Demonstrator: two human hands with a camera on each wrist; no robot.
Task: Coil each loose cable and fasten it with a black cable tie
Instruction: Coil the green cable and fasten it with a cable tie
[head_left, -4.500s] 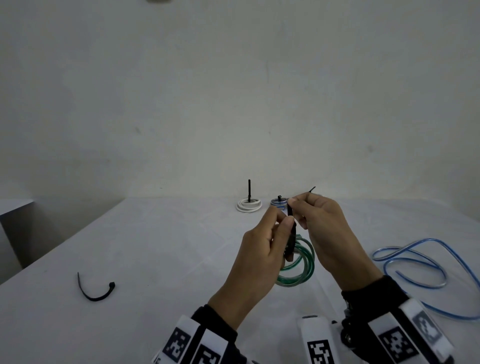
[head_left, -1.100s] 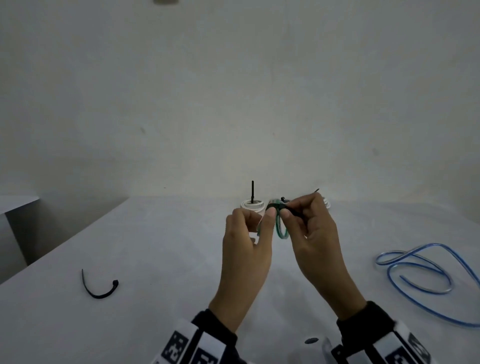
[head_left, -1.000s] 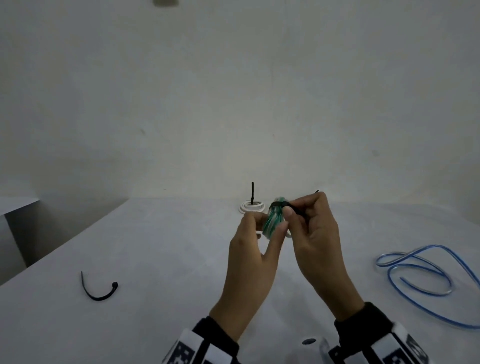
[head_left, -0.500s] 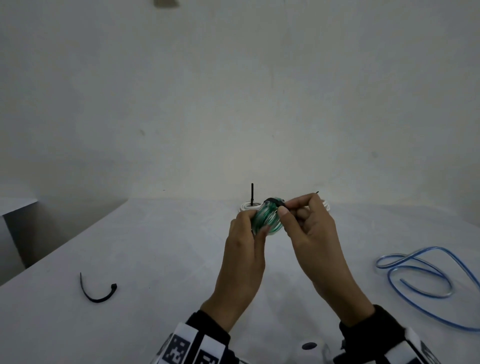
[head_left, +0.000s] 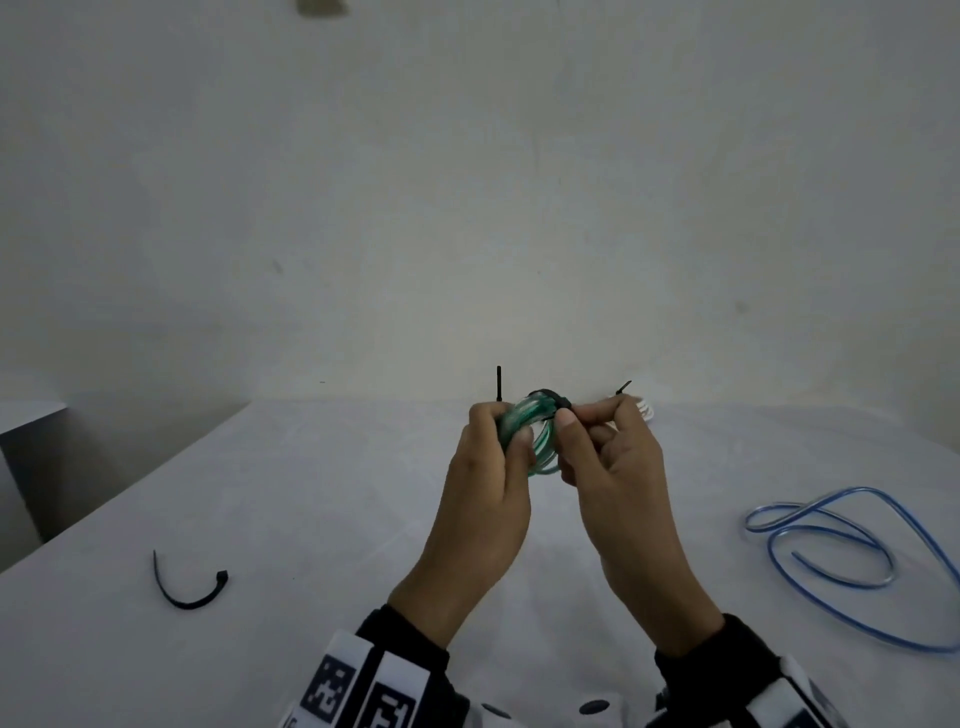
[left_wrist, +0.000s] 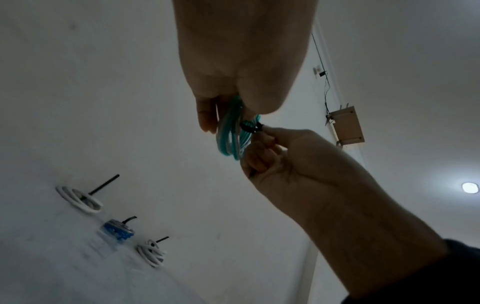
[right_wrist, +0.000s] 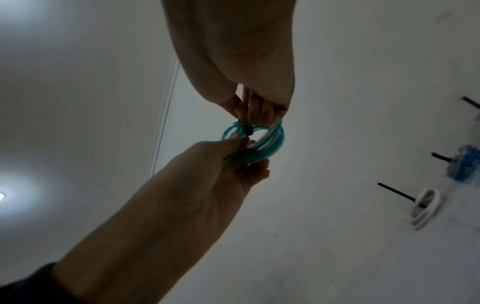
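While the left hand (head_left: 483, 499) grips the coiled translucent green cable (head_left: 535, 436) above the white table (head_left: 311, 493), the right hand (head_left: 618, 483) pinches the black plastic cable tie (head_left: 553, 402) looped around the coil's top.

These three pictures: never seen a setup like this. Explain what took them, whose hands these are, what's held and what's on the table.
No machine here: a person wears three cameras. The wide picture comes from the head; the other two look up from each wrist.

The left hand grips a coiled green cable. The right hand pinches the black cable tie looped round it.

On the white table lie a spare black tie, a loose blue cable, and, at the far edge, three finished coils: two white, one blue.
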